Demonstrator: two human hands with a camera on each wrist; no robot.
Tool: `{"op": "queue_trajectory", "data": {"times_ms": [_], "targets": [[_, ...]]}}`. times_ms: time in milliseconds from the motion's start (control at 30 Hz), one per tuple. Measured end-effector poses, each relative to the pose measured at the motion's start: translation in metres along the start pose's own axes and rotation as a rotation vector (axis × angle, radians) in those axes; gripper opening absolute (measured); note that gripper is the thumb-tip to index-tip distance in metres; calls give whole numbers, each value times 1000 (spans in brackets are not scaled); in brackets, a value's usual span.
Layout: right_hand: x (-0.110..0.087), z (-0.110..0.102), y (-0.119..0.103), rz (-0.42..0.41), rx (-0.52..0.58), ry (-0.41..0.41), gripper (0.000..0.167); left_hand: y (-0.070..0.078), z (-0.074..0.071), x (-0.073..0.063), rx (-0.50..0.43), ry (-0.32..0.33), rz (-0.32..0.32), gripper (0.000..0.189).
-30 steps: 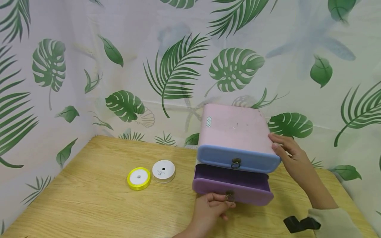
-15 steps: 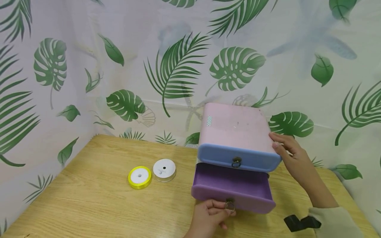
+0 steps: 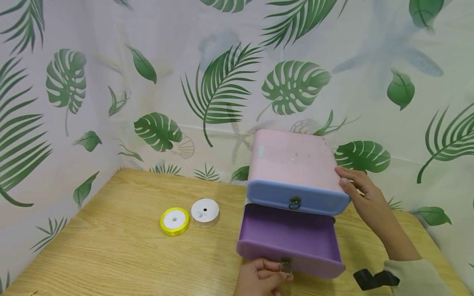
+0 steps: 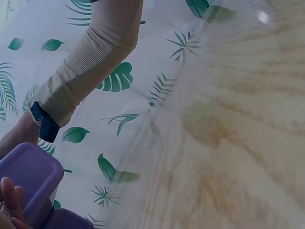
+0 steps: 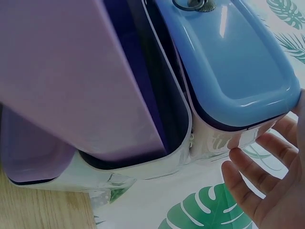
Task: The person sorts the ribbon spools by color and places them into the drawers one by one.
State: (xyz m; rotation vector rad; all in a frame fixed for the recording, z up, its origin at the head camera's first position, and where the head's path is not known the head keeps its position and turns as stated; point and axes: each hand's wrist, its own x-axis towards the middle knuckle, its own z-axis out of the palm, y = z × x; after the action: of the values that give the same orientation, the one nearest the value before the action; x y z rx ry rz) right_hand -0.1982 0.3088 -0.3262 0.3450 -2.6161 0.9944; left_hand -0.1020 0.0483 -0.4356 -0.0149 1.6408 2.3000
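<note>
A small pink cabinet [image 3: 292,158] stands towards the right of the table, its blue top drawer [image 3: 266,195] pushed in. Below that, the purple drawer [image 3: 292,230] is pulled far out, and its bare purple inside shows. My left hand [image 3: 259,279] pinches the metal ring pull [image 3: 286,262] on that drawer's front. My right hand [image 3: 366,199] rests with extended fingers against the cabinet's right side, near the blue drawer's corner. In the right wrist view, these fingers [image 5: 250,169] touch the side wall. A lower purple drawer [image 5: 35,148] is closed.
Left of the cabinet, a yellow-rimmed ribbon spool [image 3: 174,221] and a white ribbon spool [image 3: 205,211] lie on the wooden table [image 3: 122,246]. A leaf-printed sheet [image 3: 222,82] hangs behind and at the left. A black band [image 3: 375,279] is by the right sleeve.
My left hand has drawn the purple drawer further out towards me, and more of its inside shows. My right hand has stayed on the cabinet's side.
</note>
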Motion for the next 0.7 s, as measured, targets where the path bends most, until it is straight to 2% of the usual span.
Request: {"op": "queue_trajectory", "data": {"times_ms": [200, 433, 700], "targets": [[0, 1, 2, -5, 9, 8, 43, -3, -2, -4, 11, 2, 4, 20], [-1, 2, 3, -5, 11, 11, 43, -6, -1, -5, 0, 21, -19, 20], [0, 2, 1, -27, 32, 17, 43, -6, -1, -5, -19, 36, -6, 20]]}}
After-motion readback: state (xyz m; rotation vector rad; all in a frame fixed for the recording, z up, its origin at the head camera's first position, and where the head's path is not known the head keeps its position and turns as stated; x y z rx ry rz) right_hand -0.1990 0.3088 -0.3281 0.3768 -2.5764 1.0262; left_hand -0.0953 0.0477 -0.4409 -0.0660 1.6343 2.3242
